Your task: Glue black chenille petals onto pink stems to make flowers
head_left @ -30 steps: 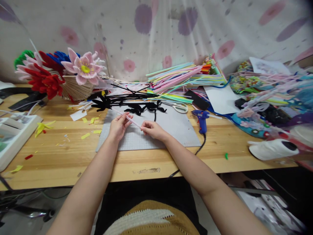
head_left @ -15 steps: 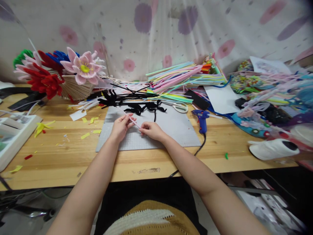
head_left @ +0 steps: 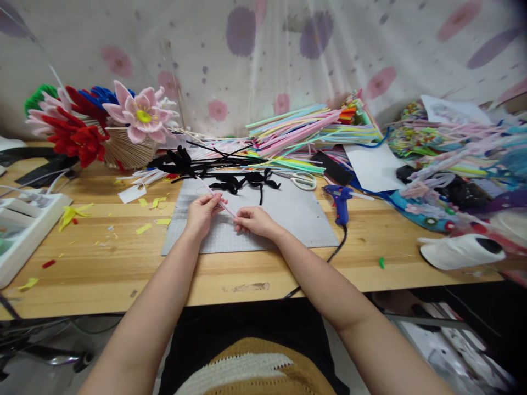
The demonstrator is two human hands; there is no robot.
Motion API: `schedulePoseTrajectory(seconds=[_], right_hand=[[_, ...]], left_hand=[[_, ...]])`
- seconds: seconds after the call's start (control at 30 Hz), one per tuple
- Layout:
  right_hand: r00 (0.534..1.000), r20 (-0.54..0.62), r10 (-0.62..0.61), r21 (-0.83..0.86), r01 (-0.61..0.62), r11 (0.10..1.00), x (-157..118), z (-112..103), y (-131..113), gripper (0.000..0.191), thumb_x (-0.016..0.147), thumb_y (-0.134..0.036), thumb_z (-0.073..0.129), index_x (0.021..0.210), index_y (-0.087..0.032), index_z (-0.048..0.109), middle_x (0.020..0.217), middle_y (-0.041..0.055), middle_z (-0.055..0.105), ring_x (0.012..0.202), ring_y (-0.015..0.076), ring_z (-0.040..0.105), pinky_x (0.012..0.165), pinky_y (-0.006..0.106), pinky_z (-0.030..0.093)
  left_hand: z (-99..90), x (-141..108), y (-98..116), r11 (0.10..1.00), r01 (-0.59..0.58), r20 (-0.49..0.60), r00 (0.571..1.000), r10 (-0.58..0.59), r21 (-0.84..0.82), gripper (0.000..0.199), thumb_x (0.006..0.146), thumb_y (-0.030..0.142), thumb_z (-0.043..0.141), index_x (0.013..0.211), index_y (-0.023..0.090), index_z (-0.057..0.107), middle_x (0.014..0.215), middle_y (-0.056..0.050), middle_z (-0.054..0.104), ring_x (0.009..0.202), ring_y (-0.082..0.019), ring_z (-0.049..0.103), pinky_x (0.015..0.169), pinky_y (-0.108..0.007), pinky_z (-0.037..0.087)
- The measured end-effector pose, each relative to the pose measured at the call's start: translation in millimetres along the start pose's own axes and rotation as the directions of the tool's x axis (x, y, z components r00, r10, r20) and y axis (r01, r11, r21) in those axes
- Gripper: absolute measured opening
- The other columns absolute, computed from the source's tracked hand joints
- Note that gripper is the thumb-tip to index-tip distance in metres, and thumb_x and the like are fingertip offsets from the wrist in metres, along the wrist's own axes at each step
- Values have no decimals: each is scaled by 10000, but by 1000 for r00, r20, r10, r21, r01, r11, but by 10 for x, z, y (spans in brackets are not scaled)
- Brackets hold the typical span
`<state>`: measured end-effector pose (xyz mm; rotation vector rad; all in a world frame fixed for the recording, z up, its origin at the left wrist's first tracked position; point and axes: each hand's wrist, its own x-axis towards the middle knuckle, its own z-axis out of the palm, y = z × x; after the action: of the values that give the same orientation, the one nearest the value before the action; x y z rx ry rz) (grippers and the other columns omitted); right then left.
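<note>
A thin pale pink stem (head_left: 228,209) runs slantwise between my hands, with a black fuzzy flower (head_left: 179,161) at its far upper-left end. My left hand (head_left: 202,215) pinches the stem around its middle. At the near lower end, my right hand (head_left: 254,221) has thumb and fingers closed on the same stem. Both hands are over the grey cutting mat (head_left: 288,225). Just beyond them, black curled pipe-cleaner pieces (head_left: 257,178) lie on the mat's far part.
White-handled scissors (head_left: 303,181) lie at the mat's far right, beside a blue glue gun (head_left: 340,202). Behind are bundled pipe cleaners (head_left: 296,129). Fuzzy flowers (head_left: 142,114) and a folding fan (head_left: 128,148) stand back left. A white tray (head_left: 35,233) sits left.
The black flower has turned on its stem, and more of the pink stem shows beyond my left hand. Both hands stay nearly in place.
</note>
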<state>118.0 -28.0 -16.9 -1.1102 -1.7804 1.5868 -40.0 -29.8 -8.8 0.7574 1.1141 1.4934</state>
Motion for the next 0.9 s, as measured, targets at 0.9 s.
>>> schedulePoseTrajectory(seconds=[0.9], right_hand=[[992, 126, 15, -24, -12, 1000, -36, -38, -35, 258, 753, -383, 585, 660, -144, 553, 557, -8, 599, 419, 46, 464, 416, 171, 379]], left_hand=[[-172, 114, 207, 949, 58, -175, 978, -117, -310, 203, 876, 234, 423, 733, 147, 538, 527, 49, 481, 377, -19, 442, 415, -126, 419]])
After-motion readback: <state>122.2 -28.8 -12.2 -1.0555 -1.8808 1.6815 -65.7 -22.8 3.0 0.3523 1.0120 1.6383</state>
